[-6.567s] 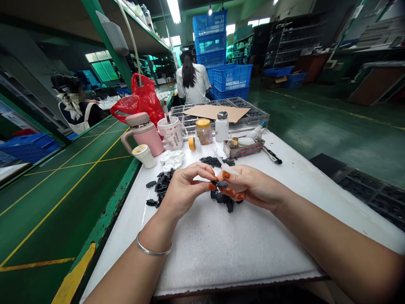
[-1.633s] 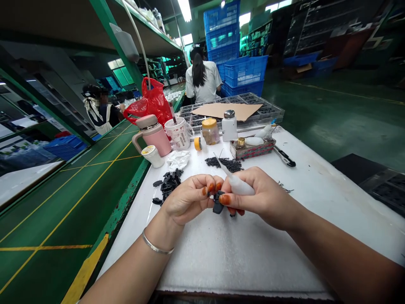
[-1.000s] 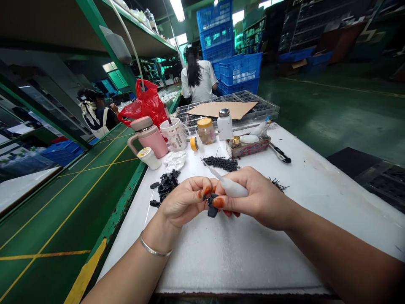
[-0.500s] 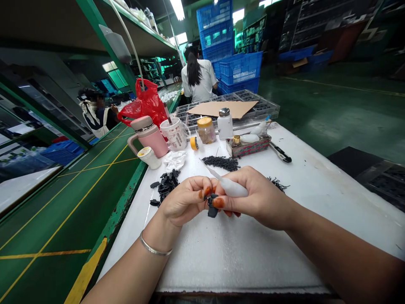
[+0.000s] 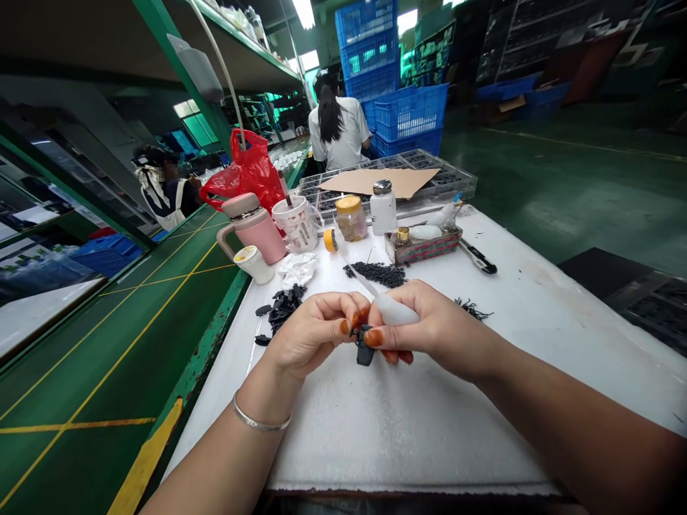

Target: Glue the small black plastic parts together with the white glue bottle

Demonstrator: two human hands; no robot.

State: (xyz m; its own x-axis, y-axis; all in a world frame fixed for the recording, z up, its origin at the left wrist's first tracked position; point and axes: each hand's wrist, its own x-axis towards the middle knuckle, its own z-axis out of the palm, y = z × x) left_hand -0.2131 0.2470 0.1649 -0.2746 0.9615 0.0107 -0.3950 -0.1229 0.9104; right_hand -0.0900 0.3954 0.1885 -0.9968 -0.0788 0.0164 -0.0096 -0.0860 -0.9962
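Observation:
Between my hands, above the white tabletop (image 5: 408, 429), is a small black plastic part (image 5: 366, 349). My right hand (image 5: 429, 329) is closed, its thumb pressing the part's side. The same hand also keeps a white squeeze bottle (image 5: 394, 309) with a long thin nozzle, which points up and left. My left hand (image 5: 316, 329) pinches at the part's upper left edge; whatever tiny piece lies in its fingertips is mostly hidden. Left of my hands lies a pile of black plastic pieces (image 5: 284, 307). Beyond them is a heap of small black rings (image 5: 378, 273).
Thin black strips (image 5: 471, 309) and a utility knife (image 5: 477, 257) lie to the right. Along the back stand a pink mug (image 5: 260, 236), a clear cup (image 5: 297, 225), a yellow-lidded jar (image 5: 351, 218), a white bottle (image 5: 383, 211) and a small box (image 5: 424, 247). A co-worker (image 5: 339, 129) sits beyond.
The black part has turned slightly, showing more of its flat lower face, and sits a little further right. The squeeze bottle's nozzle has shifted slightly with my right hand. My left hand still pinches beside it.

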